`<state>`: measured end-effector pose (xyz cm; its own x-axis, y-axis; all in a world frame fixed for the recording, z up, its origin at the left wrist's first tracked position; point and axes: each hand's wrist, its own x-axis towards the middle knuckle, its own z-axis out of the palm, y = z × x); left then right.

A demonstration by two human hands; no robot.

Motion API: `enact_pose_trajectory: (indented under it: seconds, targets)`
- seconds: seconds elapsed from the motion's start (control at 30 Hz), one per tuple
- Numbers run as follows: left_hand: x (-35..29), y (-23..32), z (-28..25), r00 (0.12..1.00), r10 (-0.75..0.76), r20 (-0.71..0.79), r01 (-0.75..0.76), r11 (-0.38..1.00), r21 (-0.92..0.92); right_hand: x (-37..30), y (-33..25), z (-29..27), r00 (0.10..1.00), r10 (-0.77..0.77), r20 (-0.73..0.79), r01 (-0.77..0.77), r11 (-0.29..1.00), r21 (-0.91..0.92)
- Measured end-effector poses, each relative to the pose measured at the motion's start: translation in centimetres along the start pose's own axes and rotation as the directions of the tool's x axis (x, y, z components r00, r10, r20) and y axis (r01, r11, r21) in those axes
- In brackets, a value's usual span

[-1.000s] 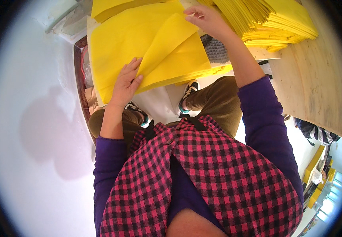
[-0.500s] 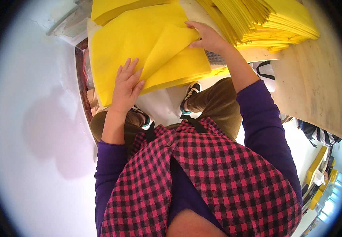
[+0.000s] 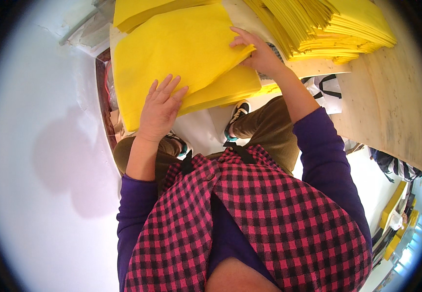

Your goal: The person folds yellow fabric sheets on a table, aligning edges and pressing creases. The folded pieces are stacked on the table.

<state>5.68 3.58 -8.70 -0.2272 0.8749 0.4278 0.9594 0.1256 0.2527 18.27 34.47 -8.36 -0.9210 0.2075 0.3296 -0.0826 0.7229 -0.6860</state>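
Note:
A stack of yellow fabric sheets (image 3: 240,82) lies on the table in front of me. Its top yellow sheet (image 3: 177,48) is lifted at the right side, with an edge slanting over the sheets below. My right hand (image 3: 259,53) pinches that sheet's right corner between thumb and fingers. At the near edge, my left hand (image 3: 160,104) rests on the top sheet with fingers stretched and spread. It grips nothing.
A thick pile of folded yellow sheets (image 3: 337,36) stands at the far right on the wooden tabletop (image 3: 386,102). Another yellow stack (image 3: 157,12) lies behind the front one. A white bag with a black handle (image 3: 328,90) sits beneath the table's right part. A white wall (image 3: 36,194) runs along my left.
The top sheet's right corner has been drawn right and toward me, and its fold has flattened. My right hand moved slightly right with it; my left hand shifted a little right.

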Motion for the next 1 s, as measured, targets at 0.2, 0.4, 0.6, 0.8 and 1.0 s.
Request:
enact_pose_trajectory:
  seconds: [0.2, 0.4, 0.6, 0.8, 1.0]
  targets:
    - [-0.2, 0.4, 0.0, 0.998, -0.047, 0.038, 0.046, 0.999, 0.03, -1.1, 2.1, 0.2, 0.959, -0.284, -0.004, 0.283, 0.958, 0.05]
    - [-0.5, 0.5, -0.1, 0.994, -0.104, 0.04, 0.102, 0.993, 0.058, -1.2, 2.4, 1.1, 0.989, -0.132, -0.068, 0.141, 0.979, 0.147]
    - [-2.5, -0.5, -1.2, 0.978, -0.205, 0.021, 0.2, 0.968, 0.15, -1.4, 2.2, 0.9, 0.998, -0.046, -0.037, 0.052, 0.975, 0.214]
    - [-6.4, -3.1, -3.5, 0.948, -0.316, 0.029, 0.304, 0.93, 0.207, -1.4, 2.2, 0.9, 0.998, 0.065, -0.01, -0.057, 0.931, 0.36]
    - [-8.1, -7.2, -4.5, 0.96, -0.276, -0.054, 0.28, 0.956, 0.093, -1.5, 1.9, 0.5, 0.999, 0.038, 0.021, -0.043, 0.934, 0.353]
